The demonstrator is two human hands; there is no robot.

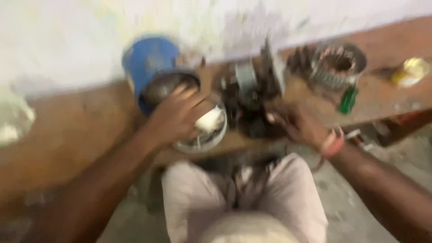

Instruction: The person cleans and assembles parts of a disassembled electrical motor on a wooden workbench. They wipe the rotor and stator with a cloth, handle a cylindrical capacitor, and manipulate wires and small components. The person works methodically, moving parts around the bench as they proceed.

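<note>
A wound stator [338,65], green-handled tool [348,100] and yellow tin [410,71] lie on the workbench [67,130]

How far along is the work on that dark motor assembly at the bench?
Already apart: a wound stator sits by itself on the wooden bench, a green-handled screwdriver beside it. In hand: the left hand holds a white piece over a round metal cover, and the right hand touches the dark motor assembly. Left: that assembly looks unfinished, though blur hides the detail.
</note>
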